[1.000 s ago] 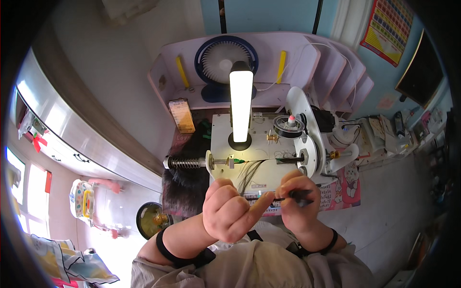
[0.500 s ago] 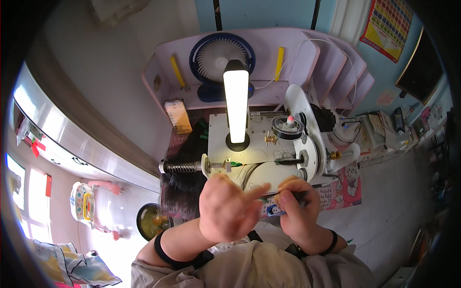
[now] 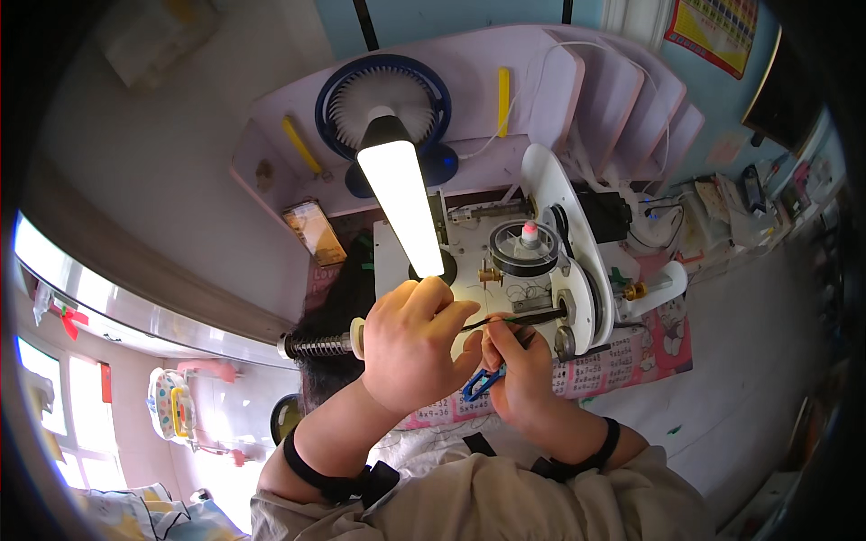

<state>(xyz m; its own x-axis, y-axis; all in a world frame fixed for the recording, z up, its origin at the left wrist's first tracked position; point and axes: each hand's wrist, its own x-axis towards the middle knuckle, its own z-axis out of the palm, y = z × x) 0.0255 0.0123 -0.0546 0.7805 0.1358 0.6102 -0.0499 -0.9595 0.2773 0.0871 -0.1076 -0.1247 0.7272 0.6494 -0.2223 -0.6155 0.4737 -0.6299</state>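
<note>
Apparently the work is midway: a dark strand (image 3: 502, 320) runs between the hands toward the spindle (image 3: 563, 310) at right, and how much remains I cannot tell. Nearest, the right hand (image 3: 523, 368) pinches the strand between thumb and forefinger, with a blue-looped tool (image 3: 484, 387) jutting out beneath. Beside it, the left hand (image 3: 410, 338) is half curled, thumb and forefinger apart at the strand's other end; whether its hidden fingers grip anything is unclear. Beyond stand the white machine (image 3: 392, 257), its spool (image 3: 525, 248), a lit lamp (image 3: 401, 203) and a fan (image 3: 383, 95).
</note>
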